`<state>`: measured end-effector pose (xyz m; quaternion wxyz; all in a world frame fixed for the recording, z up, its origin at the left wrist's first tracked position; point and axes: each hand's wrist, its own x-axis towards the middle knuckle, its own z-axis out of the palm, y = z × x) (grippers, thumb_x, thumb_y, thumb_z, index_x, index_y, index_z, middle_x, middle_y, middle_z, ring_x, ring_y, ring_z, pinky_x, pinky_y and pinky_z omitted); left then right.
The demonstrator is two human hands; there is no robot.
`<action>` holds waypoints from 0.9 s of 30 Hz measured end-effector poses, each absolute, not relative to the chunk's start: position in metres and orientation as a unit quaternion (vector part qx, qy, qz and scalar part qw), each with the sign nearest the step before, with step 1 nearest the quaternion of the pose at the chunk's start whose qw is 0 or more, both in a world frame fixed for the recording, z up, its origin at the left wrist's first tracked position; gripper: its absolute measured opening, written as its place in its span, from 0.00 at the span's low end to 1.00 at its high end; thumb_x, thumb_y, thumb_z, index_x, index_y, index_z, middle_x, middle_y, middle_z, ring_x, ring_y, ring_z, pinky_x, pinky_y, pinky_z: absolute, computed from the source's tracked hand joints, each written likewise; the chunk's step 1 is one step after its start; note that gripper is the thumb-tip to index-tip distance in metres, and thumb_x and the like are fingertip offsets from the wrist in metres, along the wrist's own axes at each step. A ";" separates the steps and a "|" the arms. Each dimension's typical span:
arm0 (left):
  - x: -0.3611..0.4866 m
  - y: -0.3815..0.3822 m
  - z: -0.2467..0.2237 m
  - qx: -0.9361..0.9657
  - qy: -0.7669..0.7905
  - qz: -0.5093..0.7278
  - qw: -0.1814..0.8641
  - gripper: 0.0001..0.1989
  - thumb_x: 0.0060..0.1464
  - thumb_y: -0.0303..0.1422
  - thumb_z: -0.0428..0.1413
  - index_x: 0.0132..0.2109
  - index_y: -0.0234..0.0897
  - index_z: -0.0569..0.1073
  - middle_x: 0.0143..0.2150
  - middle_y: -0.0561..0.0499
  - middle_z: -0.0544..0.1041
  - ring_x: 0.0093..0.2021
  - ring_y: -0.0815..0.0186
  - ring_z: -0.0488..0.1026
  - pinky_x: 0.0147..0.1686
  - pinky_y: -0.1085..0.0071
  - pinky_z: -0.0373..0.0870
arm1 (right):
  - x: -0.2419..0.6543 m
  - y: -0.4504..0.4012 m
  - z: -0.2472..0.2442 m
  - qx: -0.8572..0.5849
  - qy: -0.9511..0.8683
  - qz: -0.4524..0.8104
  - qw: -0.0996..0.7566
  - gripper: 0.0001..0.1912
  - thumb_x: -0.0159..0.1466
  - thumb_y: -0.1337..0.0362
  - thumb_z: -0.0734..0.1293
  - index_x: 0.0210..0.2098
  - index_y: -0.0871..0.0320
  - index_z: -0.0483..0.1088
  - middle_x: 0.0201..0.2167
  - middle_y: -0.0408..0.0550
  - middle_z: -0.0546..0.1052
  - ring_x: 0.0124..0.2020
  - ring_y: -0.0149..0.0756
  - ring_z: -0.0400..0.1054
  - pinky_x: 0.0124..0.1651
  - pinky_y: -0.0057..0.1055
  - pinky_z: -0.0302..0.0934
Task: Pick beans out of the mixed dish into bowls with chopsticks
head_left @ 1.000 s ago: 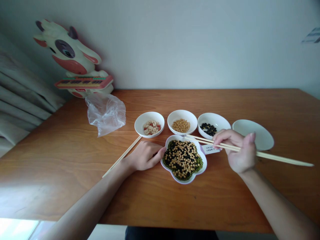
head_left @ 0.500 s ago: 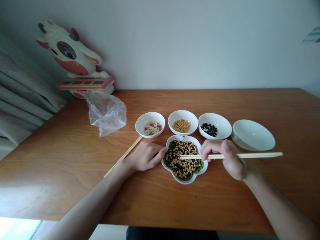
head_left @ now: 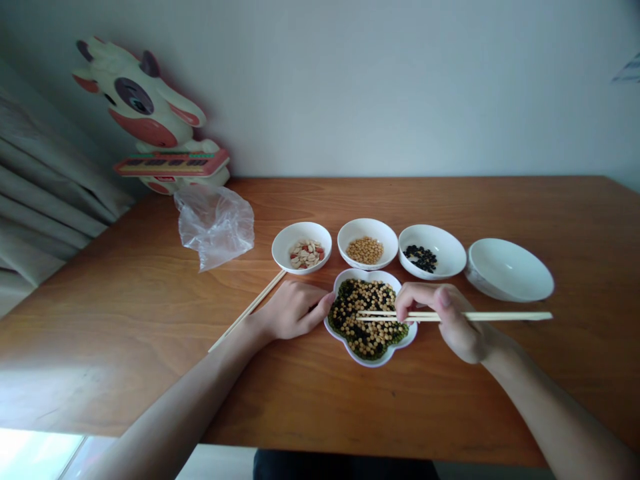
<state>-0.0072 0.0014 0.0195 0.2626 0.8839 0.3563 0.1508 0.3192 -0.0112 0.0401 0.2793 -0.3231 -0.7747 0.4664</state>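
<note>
Working the chopsticks (head_left: 510,317) over the bean mix (head_left: 365,331) looks like the step in hand. Bowl w/ wavy, flower-shaped rim, aka flower bowl (head_left: 369,363), sits flat on the bench (head_left: 320,407), btwn the two hands. R hand (head_left: 457,333) is closed on the sticks, thumb on top; they lie nearly level, tips pointing L, at abt the middle of the mix. Can't tell if tips touch beans or pinch one. L hand (head_left: 295,310) is half-curled on the bench, thumb at the bowl's L rim; can't tell if it grips or just rests there.

To do it well, IMO: steepen the sticks a bit, since lying this flat the shafts may drag thru other beans. Keep tips even, gap approx one bean wide, go for one bean at its widest part, squeeze lightly; round beans prob. roll or shoot off if pinched hard. Tan ones sit amid black, w/ green at the edge, so pick one w/ some room around it. Keep L hand steady vs. the rim so bowl doesn't slide. Mind the seed bowl (head_left: 286,243), tan-bean bowl (head_left: 367,228) & black-bean bowl (head_left: 447,257) just behind; knuckles could bump them. Spare sticks (head_left: 247,311) lie beside L forearm, so don't sweep that elbow.
</note>
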 end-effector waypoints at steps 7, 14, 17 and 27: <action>-0.006 0.002 0.020 0.886 0.351 0.154 0.260 0.25 0.77 0.39 0.39 0.31 0.36 0.68 0.29 0.50 0.74 0.26 0.69 0.63 0.32 0.69 0.60 | 0.317 -0.012 0.039 -0.324 -0.771 0.464 0.293 0.39 0.77 0.38 0.44 0.37 0.54 0.76 0.33 0.49 0.77 0.34 0.41 0.71 0.39 0.38 0.63; -0.006 0.001 0.021 0.885 0.354 0.150 0.262 0.24 0.77 0.38 0.40 0.31 0.37 0.65 0.29 0.51 0.73 0.26 0.68 0.63 0.33 0.69 0.60 | 0.316 -0.013 0.037 -0.323 -0.760 0.455 0.334 0.37 0.78 0.43 0.46 0.34 0.53 0.77 0.32 0.49 0.79 0.33 0.42 0.72 0.38 0.40 0.64; -0.006 0.001 0.021 0.885 0.355 0.148 0.262 0.24 0.77 0.38 0.40 0.31 0.37 0.65 0.29 0.50 0.73 0.27 0.68 0.63 0.33 0.69 0.59 | 0.317 -0.016 0.038 -0.324 -0.741 0.443 0.387 0.38 0.77 0.40 0.47 0.33 0.52 0.80 0.30 0.50 0.80 0.33 0.45 0.73 0.38 0.42 0.65; -0.007 0.003 0.018 0.888 0.353 0.144 0.255 0.24 0.77 0.39 0.39 0.31 0.37 0.64 0.30 0.50 0.74 0.28 0.68 0.64 0.34 0.68 0.59 | 0.317 0.002 0.033 -0.381 -0.592 0.318 0.634 0.36 0.73 0.34 0.52 0.31 0.50 0.81 0.32 0.55 0.78 0.37 0.53 0.73 0.39 0.47 0.67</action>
